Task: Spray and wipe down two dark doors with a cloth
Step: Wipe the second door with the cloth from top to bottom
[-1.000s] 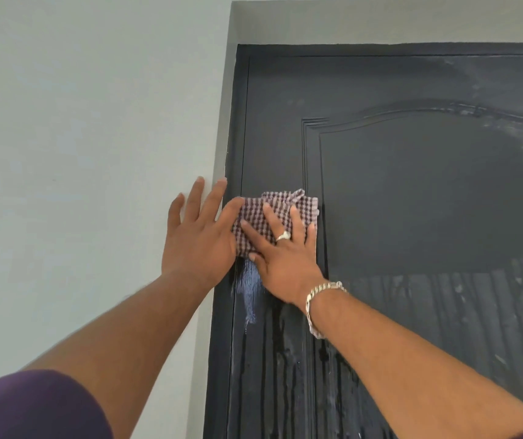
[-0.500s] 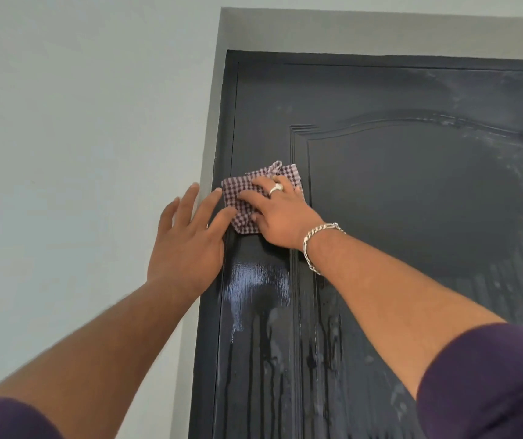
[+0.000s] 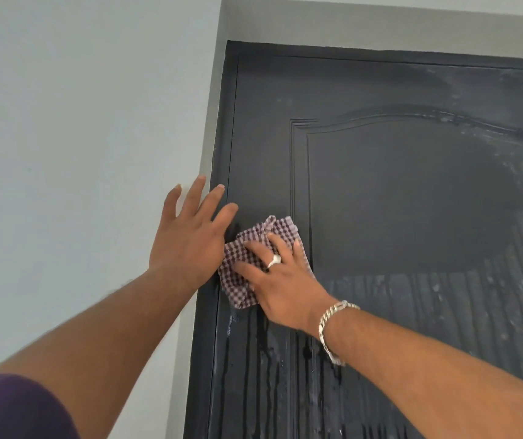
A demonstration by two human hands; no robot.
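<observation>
As before, cloth (image 3: 247,267) lower down.

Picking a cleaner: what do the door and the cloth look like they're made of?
Door: probably painted wood or moulded board, dark satin finish; routed panel grooves, wet streaks glinting low down. Cloth: woven fabric, likely cotton, matte; small purple-and-white check, soft crumpled folds.

Head view (the only one) looks up, close to door (image 3: 396,201).
</observation>
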